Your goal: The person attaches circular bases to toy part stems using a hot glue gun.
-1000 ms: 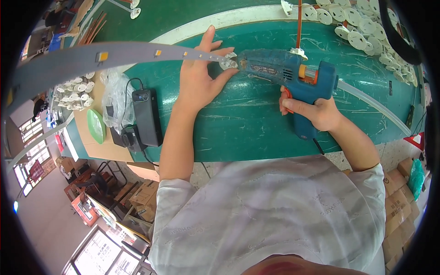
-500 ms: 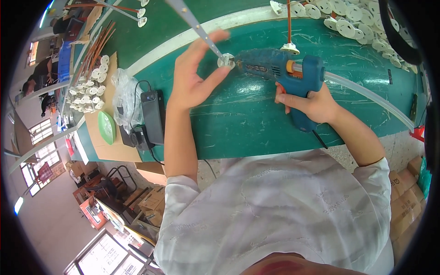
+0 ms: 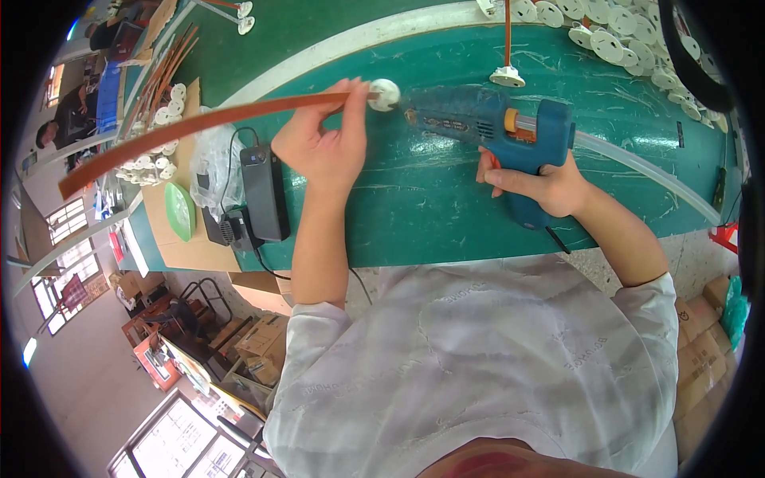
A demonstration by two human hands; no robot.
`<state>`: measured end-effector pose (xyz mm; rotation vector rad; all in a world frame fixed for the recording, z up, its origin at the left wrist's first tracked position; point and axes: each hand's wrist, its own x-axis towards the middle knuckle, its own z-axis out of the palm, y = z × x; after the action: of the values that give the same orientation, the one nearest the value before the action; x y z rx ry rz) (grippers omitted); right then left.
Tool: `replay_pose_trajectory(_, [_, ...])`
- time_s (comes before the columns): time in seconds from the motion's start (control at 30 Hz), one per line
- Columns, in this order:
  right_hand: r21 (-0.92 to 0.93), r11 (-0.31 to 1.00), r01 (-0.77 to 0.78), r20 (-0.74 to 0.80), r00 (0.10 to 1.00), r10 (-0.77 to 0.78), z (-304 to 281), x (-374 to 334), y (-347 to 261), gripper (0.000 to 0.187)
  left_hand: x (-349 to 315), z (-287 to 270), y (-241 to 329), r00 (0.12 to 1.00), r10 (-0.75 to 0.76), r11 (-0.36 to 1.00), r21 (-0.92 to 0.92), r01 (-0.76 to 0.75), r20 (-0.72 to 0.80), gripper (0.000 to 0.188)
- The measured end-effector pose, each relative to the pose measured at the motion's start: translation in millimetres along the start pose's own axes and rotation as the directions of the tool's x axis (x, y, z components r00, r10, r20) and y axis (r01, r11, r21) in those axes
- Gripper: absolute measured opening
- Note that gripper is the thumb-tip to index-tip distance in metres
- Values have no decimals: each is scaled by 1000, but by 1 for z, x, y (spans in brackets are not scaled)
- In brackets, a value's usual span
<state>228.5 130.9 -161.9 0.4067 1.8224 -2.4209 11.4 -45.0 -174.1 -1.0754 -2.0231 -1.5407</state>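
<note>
Pinched near one end in the left hand (image 3: 331, 147), with thumb and fingers closed tight: a long flexible strip (image 3: 207, 121), brown on the side in view, bowed out leftward above the counter (image 3: 414, 215) and looking broader toward its free end. Just past the fingertips, at the strip's right end, a round white disc (image 3: 386, 95), with surface details too small to make out.

Wrapped firmly in the grip of the right hand (image 3: 550, 187): a teal glue gun (image 3: 462, 115), with an orange collar (image 3: 511, 121) and a translucent glue stick (image 3: 645, 171) running out behind. Aimed nozzle-first at the disc, near but apart.

On a cardboard sheet (image 3: 205, 256) at left, a light green oval dish (image 3: 180, 211); cannot tell what is in it. Just beside, a crumpled clear plastic bag (image 3: 209, 163), contents likewise unclear, next to a black power adapter (image 3: 264, 195). Below, to the left, cardboard boxes (image 3: 261, 336), with insides hidden.
</note>
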Motion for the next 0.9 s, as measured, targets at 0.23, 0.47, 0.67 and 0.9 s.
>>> replay_pose_trajectory(0.23, [-38, 999, -38, -59, 998, 36, 3, 2, -1, 26, 4, 13, 7, 989, -51, 999, -10, 53, 140, 12])
replay_pose_trajectory(0.47, [-37, 997, -66, -89, 994, 62, 7, 3, -4, 26, 5, 13, 4, 988, -56, 998, -10, 58, 145, 12])
replay_pose_trajectory(0.67, [-19, 993, -118, -125, 986, 114, 9, 2, -7, 27, 3, 13, 5, 988, -29, 999, -12, 31, 149, 11])
replay_pose_trajectory(0.9, [46, 996, -81, -145, 986, 87, 7, 2, -3, 24, 4, 14, 4, 990, -35, 999, -26, 39, 138, 12])
